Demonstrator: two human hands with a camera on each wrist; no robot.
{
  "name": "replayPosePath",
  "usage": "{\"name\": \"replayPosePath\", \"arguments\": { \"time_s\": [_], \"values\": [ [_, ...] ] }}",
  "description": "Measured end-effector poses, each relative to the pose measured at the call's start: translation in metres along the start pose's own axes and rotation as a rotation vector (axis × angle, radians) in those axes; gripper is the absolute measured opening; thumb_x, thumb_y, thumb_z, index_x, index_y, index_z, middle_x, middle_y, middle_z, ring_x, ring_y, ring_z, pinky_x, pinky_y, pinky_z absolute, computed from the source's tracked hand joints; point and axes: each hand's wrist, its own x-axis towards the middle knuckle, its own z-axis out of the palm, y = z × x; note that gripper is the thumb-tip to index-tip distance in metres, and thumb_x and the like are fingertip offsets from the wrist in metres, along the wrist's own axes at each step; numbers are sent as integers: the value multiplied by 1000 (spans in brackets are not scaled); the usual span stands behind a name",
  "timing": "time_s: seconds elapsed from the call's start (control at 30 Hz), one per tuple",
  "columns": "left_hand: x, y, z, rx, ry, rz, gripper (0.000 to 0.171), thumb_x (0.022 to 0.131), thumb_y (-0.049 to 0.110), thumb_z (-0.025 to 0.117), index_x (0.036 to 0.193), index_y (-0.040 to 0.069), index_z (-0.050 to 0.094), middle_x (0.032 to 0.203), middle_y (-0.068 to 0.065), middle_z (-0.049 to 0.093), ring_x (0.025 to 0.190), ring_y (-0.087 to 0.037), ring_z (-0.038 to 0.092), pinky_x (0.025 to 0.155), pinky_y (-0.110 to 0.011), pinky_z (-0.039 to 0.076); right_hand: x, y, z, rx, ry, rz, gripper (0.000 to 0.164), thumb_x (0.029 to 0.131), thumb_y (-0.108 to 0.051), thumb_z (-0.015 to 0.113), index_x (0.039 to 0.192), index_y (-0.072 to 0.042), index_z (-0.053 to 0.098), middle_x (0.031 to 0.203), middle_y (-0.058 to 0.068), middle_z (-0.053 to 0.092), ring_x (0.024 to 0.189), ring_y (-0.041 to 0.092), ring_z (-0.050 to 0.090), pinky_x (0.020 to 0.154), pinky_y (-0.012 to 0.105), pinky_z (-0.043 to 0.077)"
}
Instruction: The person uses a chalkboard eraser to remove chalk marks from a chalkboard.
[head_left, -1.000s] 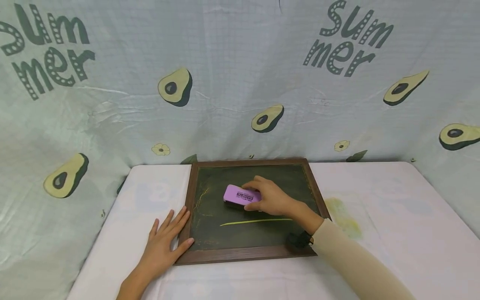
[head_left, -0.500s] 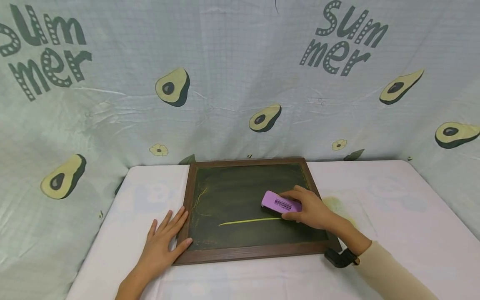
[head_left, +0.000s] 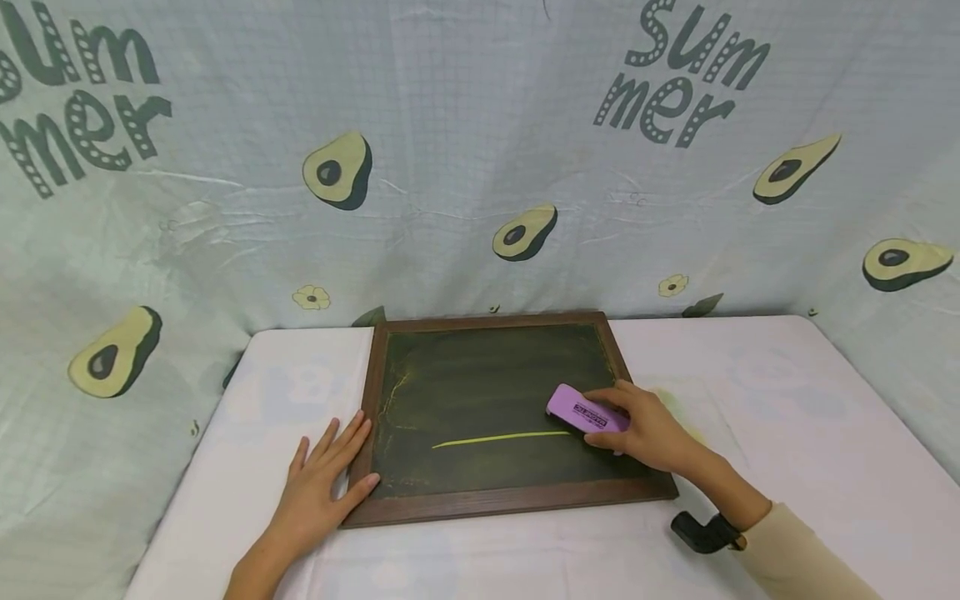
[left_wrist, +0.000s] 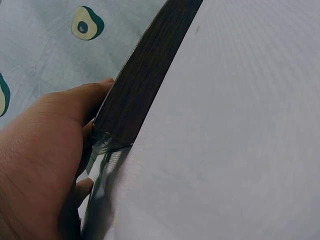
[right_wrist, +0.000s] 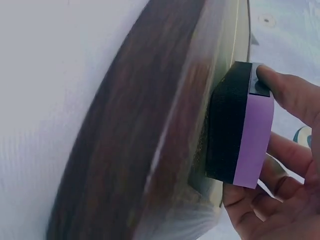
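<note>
A small chalkboard (head_left: 480, 375) in a brown wooden frame lies on the table. One yellow chalk line (head_left: 495, 437) runs across its lower half, and fainter yellow marks show near its left side. My right hand (head_left: 648, 429) grips a purple eraser (head_left: 588, 412) between thumb and fingers. In the right wrist view, the black felt side of the eraser (right_wrist: 230, 125) faces the board, over the right end of the line. My left hand (head_left: 318, 492) rests with spread fingers on the left edge of the frame; the left wrist view shows it beside the frame's corner (left_wrist: 135, 90).
A white cloth covers the table (head_left: 750, 400). Right of the board is a yellowish smudge (head_left: 678, 408), partly behind the right hand. A curtain (head_left: 450, 125) printed with avocados hangs at the back, close behind the board. A black device (head_left: 705, 532) sits on the right wrist.
My right hand has slid the eraser from the board's middle to its right side. The left part of the yellow line looks the same. My left hand has stayed on the frame.
</note>
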Motion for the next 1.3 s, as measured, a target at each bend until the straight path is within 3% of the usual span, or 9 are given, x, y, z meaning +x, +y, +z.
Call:
{"name": "replayPosePath", "arguments": {
  "time_s": [0.2,0.63,0.83,1.3],
  "values": [
    [0,-1,1,-8,9,6,69,92,39,61,151,16,33,156,-2,27,142,-37,17,109,-61,-1,4,-5,7,65,-1,4,52,74,-29,84,118,-7,67,84,-5,52,69,12,47,55,23,40],
    [1,-1,1,-12,2,0,69,93,39,61,151,17,32,156,-2,26,142,-36,16,109,-61,-2,26,-32,29,73,-65,-55,51,77,-32,80,120,-9,66,83,-6,50,70,11,46,57,23,40],
    [0,1,0,-17,4,-3,69,93,39,60,151,16,31,156,-2,25,142,-36,18,109,-62,0,38,-48,43,113,-97,-42,51,78,-33,79,120,-8,66,85,-6,51,72,11,47,60,24,42],
    [0,1,-2,-21,8,-11,71,93,38,61,152,15,30,156,-6,25,141,-37,21,109,-62,2,61,-88,77,67,-139,-38,49,78,-34,79,121,-13,66,83,-9,47,67,9,43,56,24,36]
  ]
}}
